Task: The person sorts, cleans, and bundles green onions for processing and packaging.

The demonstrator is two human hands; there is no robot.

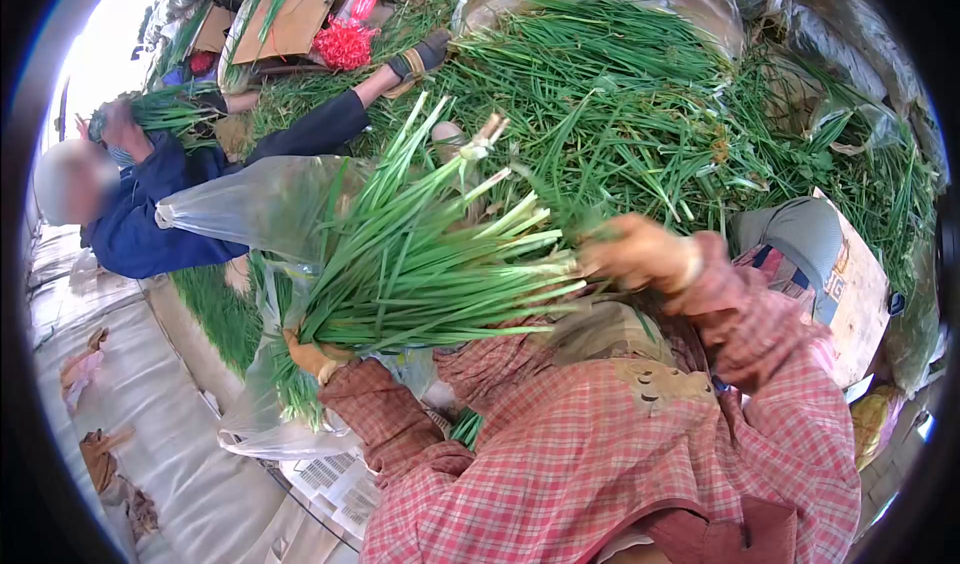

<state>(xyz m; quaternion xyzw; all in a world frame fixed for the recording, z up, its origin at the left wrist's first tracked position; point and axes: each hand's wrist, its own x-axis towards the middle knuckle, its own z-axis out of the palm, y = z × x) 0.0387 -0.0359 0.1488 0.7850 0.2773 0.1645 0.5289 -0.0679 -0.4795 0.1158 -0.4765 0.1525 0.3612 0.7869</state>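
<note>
A large bunch of garlic chives (420, 264) lies across my front, long green blades to the left and pale cut ends to the right. My left hand (315, 359), in a tan glove, is closed round the leafy end at the lower left; the leaves hide part of its fingers. My right hand (640, 252), also gloved, is beside the pale ends and smeared by motion. Its fingers cannot be made out, nor whether it touches the stalks. Clear plastic bagging (260, 204) lies behind the bunch.
A large heap of loose chives (610, 94) spreads ahead. Another person (170, 184) in dark blue sits at the left, with greens near their hands. Red plastic string (346, 44) lies by cardboard (295, 14). Filled plastic bags (840, 34) stand at the back right.
</note>
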